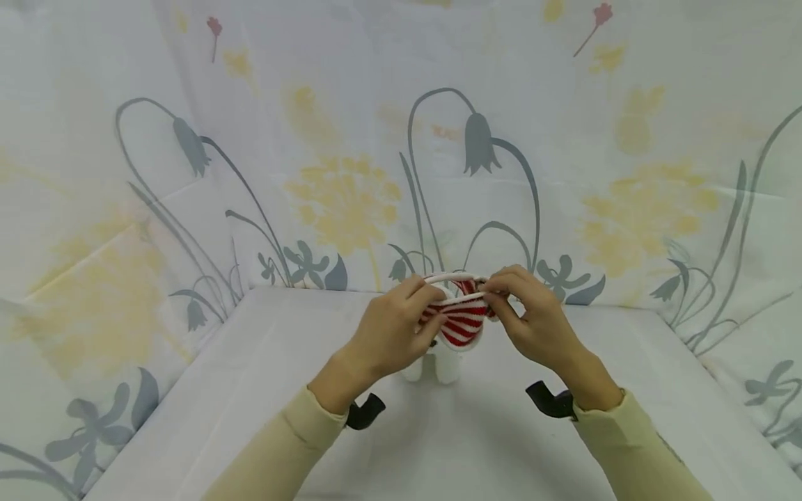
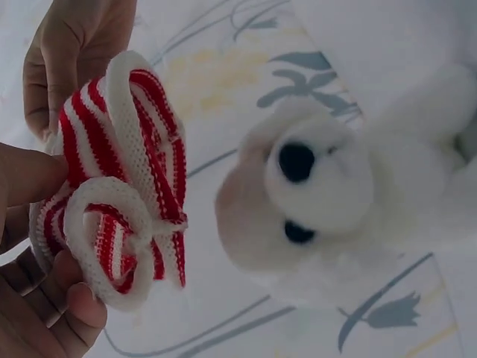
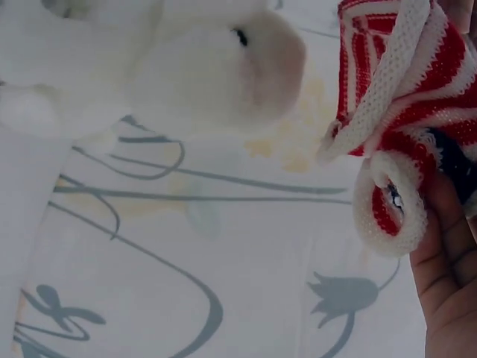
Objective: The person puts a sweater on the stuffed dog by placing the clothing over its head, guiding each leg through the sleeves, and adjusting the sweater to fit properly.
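Note:
Both hands hold a small knitted sweater (image 1: 464,327) with red and white stripes and white ribbed edges. My left hand (image 1: 393,327) pinches its left side, and my right hand (image 1: 535,316) pinches the opposite side near the upper edge. In the left wrist view, the wide opening of the sweater (image 2: 89,130) faces the head of a white plush bear (image 2: 328,201), with a gap between them. A rolled white cuff (image 2: 145,287) stands out beside the left fingers. A dark blue patch (image 3: 451,160) shows near the right fingers. From the head view, the sweater and hands hide most of the bear (image 1: 447,367).
The bear stands on a white table (image 1: 263,390), its legs towards me. Behind the table hangs a white cloth (image 1: 388,62) printed with grey and yellow flowers. Black curved pieces (image 1: 365,412) sit at both wrists.

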Demonstrator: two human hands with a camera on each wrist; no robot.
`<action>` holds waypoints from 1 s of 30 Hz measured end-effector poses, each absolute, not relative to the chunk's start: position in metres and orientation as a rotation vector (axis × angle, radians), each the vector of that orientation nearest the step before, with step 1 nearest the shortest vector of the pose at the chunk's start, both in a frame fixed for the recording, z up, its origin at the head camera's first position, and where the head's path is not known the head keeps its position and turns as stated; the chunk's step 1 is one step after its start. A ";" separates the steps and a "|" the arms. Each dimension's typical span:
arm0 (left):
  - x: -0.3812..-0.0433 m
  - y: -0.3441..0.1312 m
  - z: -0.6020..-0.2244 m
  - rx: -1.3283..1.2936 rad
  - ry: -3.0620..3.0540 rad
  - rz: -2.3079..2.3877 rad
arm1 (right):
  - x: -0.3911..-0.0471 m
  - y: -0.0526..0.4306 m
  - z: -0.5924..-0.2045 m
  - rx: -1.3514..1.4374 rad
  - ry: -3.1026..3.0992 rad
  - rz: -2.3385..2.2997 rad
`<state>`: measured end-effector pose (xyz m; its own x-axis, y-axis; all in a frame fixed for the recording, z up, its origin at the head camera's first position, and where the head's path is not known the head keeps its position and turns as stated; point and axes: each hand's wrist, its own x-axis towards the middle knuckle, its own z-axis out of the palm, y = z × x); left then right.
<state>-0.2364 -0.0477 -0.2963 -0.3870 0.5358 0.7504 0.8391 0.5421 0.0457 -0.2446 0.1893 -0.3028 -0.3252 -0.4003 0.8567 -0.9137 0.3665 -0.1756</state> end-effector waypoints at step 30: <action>-0.289 -0.066 -0.351 -0.973 -1.949 -0.874 | -0.300 0.164 -0.326 1.024 -2.098 0.930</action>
